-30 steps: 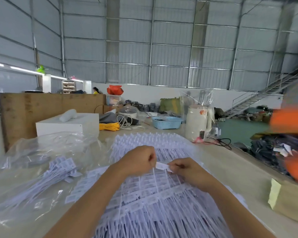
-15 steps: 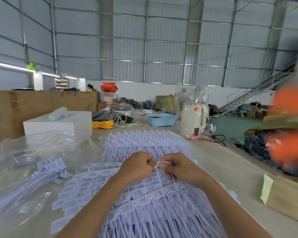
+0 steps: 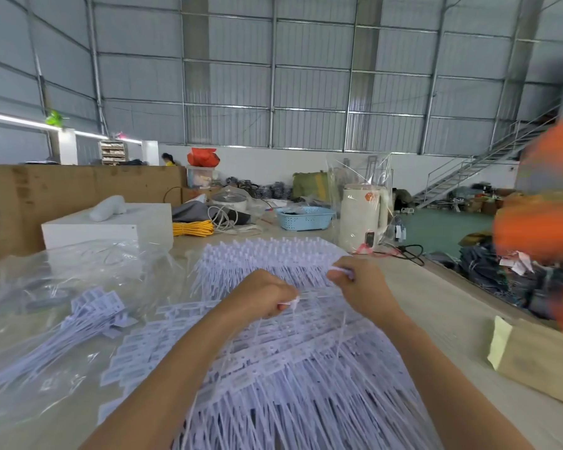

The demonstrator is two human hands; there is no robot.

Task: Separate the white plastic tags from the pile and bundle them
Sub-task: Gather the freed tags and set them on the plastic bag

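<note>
The tags (image 3: 293,358) lie in a broad white pile across the middle of the surface (image 3: 436,306), strips fanned toward me and heads pointing away, and I have the hands working right on top of it. A second ago both hands met over one tag at the centre of the pile, and half a second ago they were knuckle to knuckle; now they have drawn apart. The left hand (image 3: 264,295) sits curled, pinching the white end of a tag at its fingertips, while the right hand (image 3: 358,280) has moved up and to the right, its fingers closed on a small white piece. I judge that a tag has just been pulled free from its strip, so one more separation is done, though I cannot tell whether the two hands hold the same tag or two parts. To the left, a bundle (image 3: 88,316) of loose tags lies on a clear bag (image 3: 78,264), well apart from the hands. By the size of the pile, most of the job remains.
</note>
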